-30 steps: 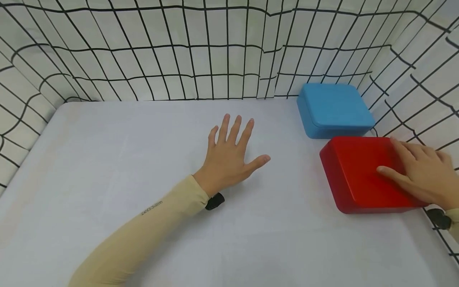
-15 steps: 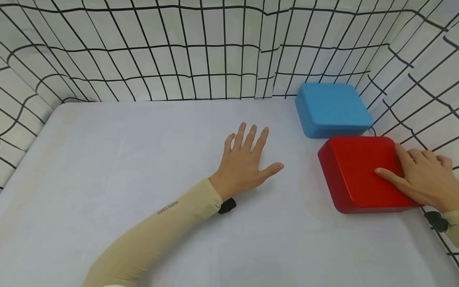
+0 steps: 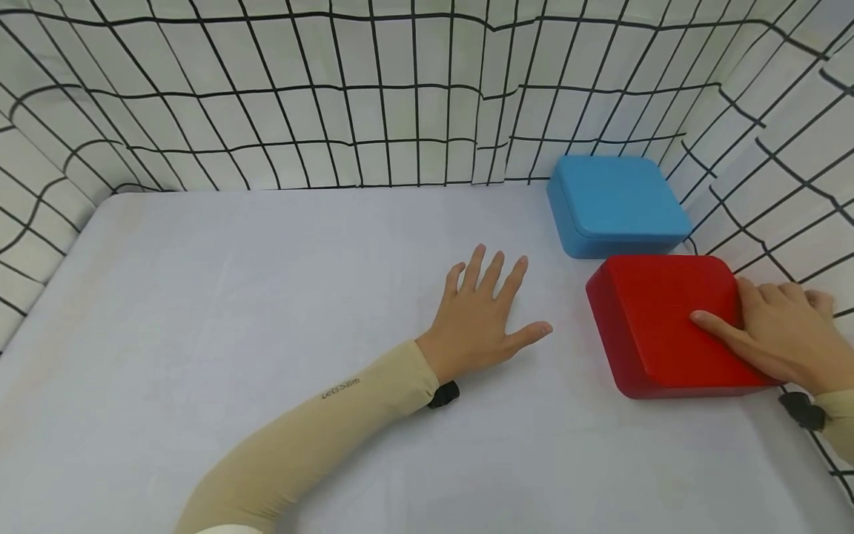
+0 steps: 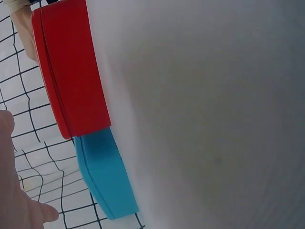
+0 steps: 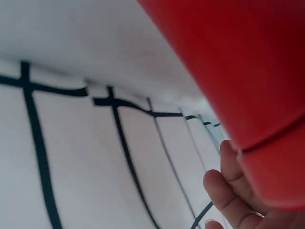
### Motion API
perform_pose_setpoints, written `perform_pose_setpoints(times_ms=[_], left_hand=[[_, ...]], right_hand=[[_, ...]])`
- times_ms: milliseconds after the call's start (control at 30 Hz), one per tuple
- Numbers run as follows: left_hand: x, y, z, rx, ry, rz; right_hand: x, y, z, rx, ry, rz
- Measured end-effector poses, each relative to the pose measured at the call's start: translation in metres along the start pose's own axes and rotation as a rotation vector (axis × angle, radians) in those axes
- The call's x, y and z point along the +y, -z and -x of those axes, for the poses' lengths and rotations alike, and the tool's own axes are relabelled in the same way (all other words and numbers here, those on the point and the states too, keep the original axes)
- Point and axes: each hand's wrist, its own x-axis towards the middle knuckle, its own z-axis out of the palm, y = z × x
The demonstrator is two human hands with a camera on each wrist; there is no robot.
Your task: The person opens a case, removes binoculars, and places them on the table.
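A red lidded box (image 3: 667, 319) with rounded corners lies flat at the right of the white surface. My right hand (image 3: 783, 334) is at its right end, thumb over the lid and the other fingers down along the side. In the right wrist view, fingers (image 5: 226, 193) bend beside the box's edge near the lid seam. A smaller blue lidded box (image 3: 620, 204) sits just behind the red one. To the left of both, my left hand (image 3: 477, 322) hovers low with fingers spread, holding nothing. The left wrist view shows both boxes side-on beyond that hand.
White panels with a black wavy grid (image 3: 414, 89) wall in the back and both sides. At the right, the grid wall (image 3: 787, 185) stands close to both boxes and my right hand. A white covering (image 3: 233, 297) spreads over the work surface.
My left hand has moved to the right and a little nearer, toward the red box. My right hand's fingers have slipped slightly over the box's right edge. Both boxes look unmoved.
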Motion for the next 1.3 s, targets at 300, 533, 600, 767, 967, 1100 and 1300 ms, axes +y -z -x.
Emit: perform_pose_setpoints(times_ms=[300,533,600,767,967,1100,1300], left_hand=[[0.013,-0.009,-0.006,-0.012,-0.026,0.007],[0.025,-0.008,-0.012,-0.006,-0.040,0.030],[0.029,-0.009,-0.013,0.011,-0.048,0.021],[0.040,-0.013,-0.018,0.056,-0.077,-0.015],[0.055,-0.014,-0.024,0.050,-0.093,-0.009],[0.063,-0.016,-0.025,0.055,-0.102,-0.007],[0.074,-0.020,-0.026,0.069,-0.130,-0.052]], right_hand=[[-0.013,0.000,-0.001,0.006,0.041,0.001],[-0.021,0.000,-0.001,-0.020,0.055,-0.002],[-0.024,0.000,-0.001,-0.031,0.060,-0.006],[-0.027,0.001,-0.002,-0.033,0.068,-0.021],[-0.022,-0.001,-0.002,-0.033,0.045,-0.013],[-0.015,-0.003,-0.001,-0.035,0.050,-0.018],[-0.006,-0.005,0.000,-0.013,0.089,-0.027]])
